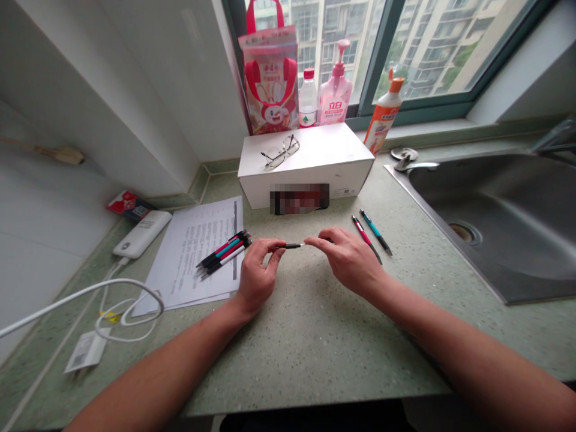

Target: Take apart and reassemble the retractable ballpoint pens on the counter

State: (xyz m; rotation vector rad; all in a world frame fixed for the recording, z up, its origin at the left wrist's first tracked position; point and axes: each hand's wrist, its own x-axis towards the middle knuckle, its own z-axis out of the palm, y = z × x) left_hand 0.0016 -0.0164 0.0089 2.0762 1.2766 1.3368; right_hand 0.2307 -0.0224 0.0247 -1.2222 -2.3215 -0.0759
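Observation:
My left hand (257,270) and my right hand (348,258) hover just above the green speckled counter (315,336), both pinched on the two ends of a thin dark pen (292,245) held level between them. Its white tip points toward my right fingers. A bundle of several pens (225,252), red, teal, black and white, lies on printed papers (193,255) just left of my left hand. Two loose pens lie right of my right hand: a red one (365,237) and a teal one (375,231).
A white box (315,165) with glasses (279,151) on it stands behind the hands. Bottles and a red bag (270,78) line the window sill. A steel sink (499,216) lies at right. A power bank (142,233) and white cable (112,306) lie at left.

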